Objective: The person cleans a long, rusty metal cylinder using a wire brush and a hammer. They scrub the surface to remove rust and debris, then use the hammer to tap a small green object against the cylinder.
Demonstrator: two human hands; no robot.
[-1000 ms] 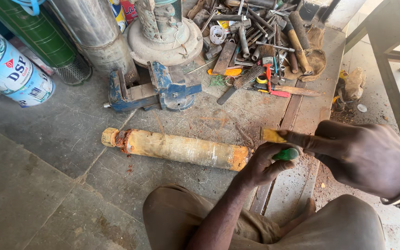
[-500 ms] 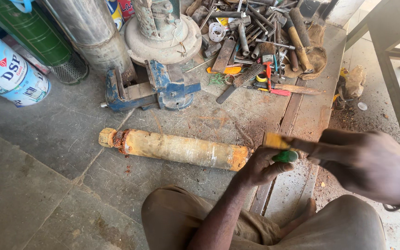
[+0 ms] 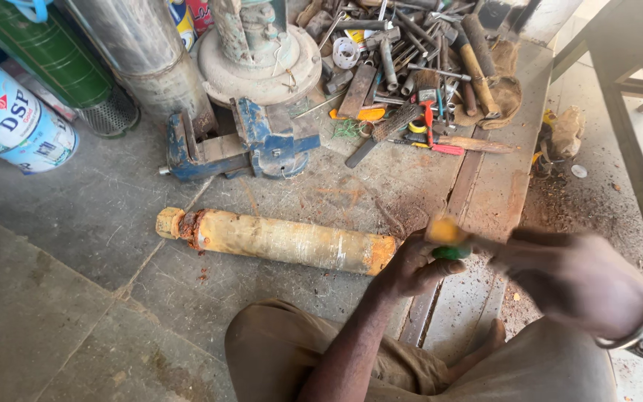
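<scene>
A long rusty yellow cylinder (image 3: 284,242) lies on the concrete floor in front of my knees. My left hand (image 3: 411,268) sits at its right end, closed around a green-handled tool (image 3: 452,253) that points at the cylinder's end. My right hand (image 3: 574,279), blurred by motion and wearing a metal bracelet, grips a tool with a yellowish end (image 3: 446,231) just above the green handle. What kind of tool the right hand holds is too blurred to tell.
A blue bench vise (image 3: 240,145) stands behind the cylinder. A heap of hand tools (image 3: 411,82) lies at the back right beside a round metal base (image 3: 262,67). Cans and a metal pipe stand at the back left. Wooden planks (image 3: 485,193) run under my right hand.
My right hand has swung the yellow-ended tool slightly down toward the green handle and is now blurred. The left hand and the cylinder have stayed put.
</scene>
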